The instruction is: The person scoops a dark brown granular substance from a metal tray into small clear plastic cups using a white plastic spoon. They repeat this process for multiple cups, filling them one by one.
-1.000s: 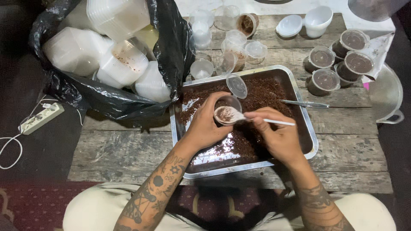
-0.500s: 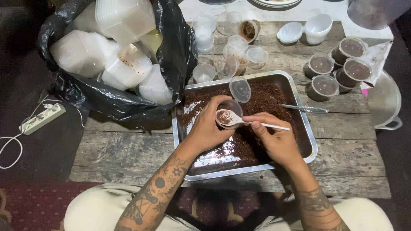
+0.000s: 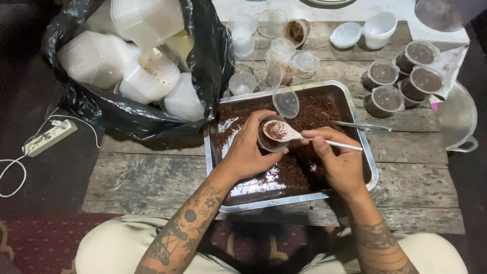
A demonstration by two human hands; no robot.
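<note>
Left hand [image 3: 248, 152] grips a clear round cup [image 3: 271, 136]; right hand [image 3: 337, 162] pinches a white spoon [image 3: 297, 136] — crumbly brown mix — over a metal tray [image 3: 365, 147].

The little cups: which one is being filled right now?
The clear cup in the left hand, over the metal tray. The spoon tips into it; the filled cups sit lidded far right.

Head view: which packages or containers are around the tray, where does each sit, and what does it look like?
Black bag: upper left, full of white tubs.
Empty clear cups: behind the tray, round, some tipped.
Filled cups: upper right, round, lidded, brown contents.
Small cup: in left hand, lid hinged open, over the tray.
No labels or screens visible.
</note>
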